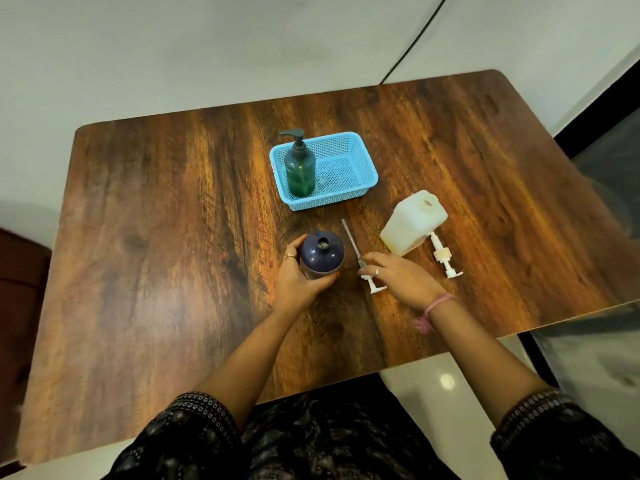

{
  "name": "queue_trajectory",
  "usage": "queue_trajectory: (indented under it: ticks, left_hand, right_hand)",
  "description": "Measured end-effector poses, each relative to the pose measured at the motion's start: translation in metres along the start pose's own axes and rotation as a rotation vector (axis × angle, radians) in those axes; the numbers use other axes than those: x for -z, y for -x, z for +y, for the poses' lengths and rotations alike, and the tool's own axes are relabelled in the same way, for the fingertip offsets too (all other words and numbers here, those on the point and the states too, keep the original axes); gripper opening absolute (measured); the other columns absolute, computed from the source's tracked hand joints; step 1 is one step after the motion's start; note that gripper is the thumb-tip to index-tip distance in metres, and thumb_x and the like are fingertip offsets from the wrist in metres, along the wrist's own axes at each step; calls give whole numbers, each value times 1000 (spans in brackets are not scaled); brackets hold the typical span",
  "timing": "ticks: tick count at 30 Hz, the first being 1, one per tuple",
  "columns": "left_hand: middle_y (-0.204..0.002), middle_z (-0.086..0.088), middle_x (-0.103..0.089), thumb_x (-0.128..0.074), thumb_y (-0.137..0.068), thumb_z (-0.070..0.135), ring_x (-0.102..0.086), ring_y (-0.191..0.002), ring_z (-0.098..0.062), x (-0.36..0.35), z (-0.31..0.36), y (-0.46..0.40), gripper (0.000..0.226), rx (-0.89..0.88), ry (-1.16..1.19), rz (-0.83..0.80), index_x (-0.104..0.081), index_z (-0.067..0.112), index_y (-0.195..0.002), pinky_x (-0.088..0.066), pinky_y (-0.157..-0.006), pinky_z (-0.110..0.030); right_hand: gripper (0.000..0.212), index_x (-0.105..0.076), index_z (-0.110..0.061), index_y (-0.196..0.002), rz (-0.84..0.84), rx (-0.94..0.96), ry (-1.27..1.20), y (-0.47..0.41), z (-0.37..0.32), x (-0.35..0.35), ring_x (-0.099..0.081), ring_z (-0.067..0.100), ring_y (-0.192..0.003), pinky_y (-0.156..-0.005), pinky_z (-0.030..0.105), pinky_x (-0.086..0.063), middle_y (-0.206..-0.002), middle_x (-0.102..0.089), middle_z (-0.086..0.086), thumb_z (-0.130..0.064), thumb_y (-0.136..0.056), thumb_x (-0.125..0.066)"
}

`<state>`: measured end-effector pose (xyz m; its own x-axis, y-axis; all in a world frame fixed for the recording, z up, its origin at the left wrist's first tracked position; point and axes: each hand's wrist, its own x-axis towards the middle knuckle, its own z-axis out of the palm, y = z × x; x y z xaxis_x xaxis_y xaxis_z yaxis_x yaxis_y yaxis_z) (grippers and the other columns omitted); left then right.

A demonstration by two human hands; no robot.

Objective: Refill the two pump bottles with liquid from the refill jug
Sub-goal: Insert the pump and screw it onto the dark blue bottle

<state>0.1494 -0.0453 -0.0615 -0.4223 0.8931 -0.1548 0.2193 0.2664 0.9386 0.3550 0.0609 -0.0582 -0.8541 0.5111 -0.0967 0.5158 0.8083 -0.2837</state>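
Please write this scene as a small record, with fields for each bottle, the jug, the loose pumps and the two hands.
dark bottle: upright on table, mouth open, no pump
green bottle: upright in blue basket, pump on
refill jug: on table, opening uncovered
pump with tube: lying between dark bottle and jug
second pump: lying beside jug
left hand: holds dark bottle
right hand: on pump with tube

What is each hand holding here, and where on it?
Left hand grips the dark bottle round its body. Right hand touches the white pump near its collar; whether it grips is unclear.
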Motion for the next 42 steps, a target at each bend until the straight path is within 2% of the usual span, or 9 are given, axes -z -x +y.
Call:
queue_trajectory:
  ticks: [4, 11, 16, 21, 26, 29, 32, 34, 42]
  left_hand:
    - [-118, 11, -52, -89, -59, 19, -52, -103, 8, 2, 4, 1, 84, -7, 3, 11, -42, 21, -128, -43, -91, -8]
    - [-114, 15, -54, -89, -58, 15, -57, -103, 2, 20, 29, -2, 81, -41, 36, 16, -42, 21, -124, -46, -81, -8]
    - [-115, 9, -55, -88, -58, 7, -59, -100, 4, 35, 67, -13, 81, -131, 101, 48, -42, 14, -124, -50, -77, -12]
    - [-115, 10, -56, -86, -59, 0, -62, -101, -1, 37, 112, -26, 78, -203, 177, 83, -42, 12, -122, -54, -80, -20]
    - [-111, 16, -54, -88, -59, 9, -61, -97, -5, 32, 158, -42, 75, -211, 162, 138, -43, 23, -117, -54, -75, -15]
    - [-109, 16, -53, -89, -57, 12, -58, -94, -2, 25, 186, -55, 78, -222, 132, 167, -43, 21, -119, -49, -71, -7]
    - [-106, 17, -53, -89, -57, 12, -59, -92, -2, 16, 212, -66, 77, -242, 129, 219, -43, 20, -119, -50, -72, -10]
    - [-104, 17, -54, -89, -57, 13, -59, -92, -3, 11, 227, -72, 77, -246, 126, 248, -43, 20, -118, -51, -74, -15]
    - [-116, 2, -55, -90, -55, 16, -58, -99, -12, -3, 269, -93, 80, -262, 125, 310, -40, 24, -117, -50, -75, -17]
  right_hand:
    - [41, -56, -23, -126, -161, 131, 228, -17, -6, -5, -55, 23, -100, -79, 33, -52, -139, -43, 4, -3, -90, -55]
    - [39, -56, -14, -127, -117, 119, 142, -27, -11, 19, -52, 22, -119, -94, 27, -47, -137, -47, 7, 0, -90, -54]
    - [32, -62, -17, -119, 118, 19, -162, -32, -16, 90, -50, 7, -110, -91, 7, -34, -126, -56, 1, -5, -91, -54]
    - [31, -64, -17, -115, 428, -18, -267, -39, -19, 179, -58, 7, -94, -84, 21, -50, -109, -64, 0, -13, -85, -67]
    - [35, -63, -12, -108, 695, -61, -476, -54, -26, 255, -59, 1, -76, -69, 6, -45, -86, -63, -8, -30, -80, -72]
    - [36, -65, -15, -101, 829, -38, -563, -67, -25, 295, -59, 1, -68, -69, 15, -50, -75, -61, -12, -40, -77, -74]
    - [35, -66, -16, -94, 919, 22, -621, -76, -25, 335, -64, 30, -70, -69, 41, -55, -75, -65, 14, -45, -75, -74]
    - [35, -66, -16, -93, 930, 69, -622, -79, -26, 359, -62, 38, -71, -67, 46, -53, -78, -65, 22, -45, -76, -74]
    - [39, -67, -11, -97, 961, 175, -556, -80, -22, 420, -68, 14, -67, -73, 40, -57, -75, -70, 11, -44, -78, -72]
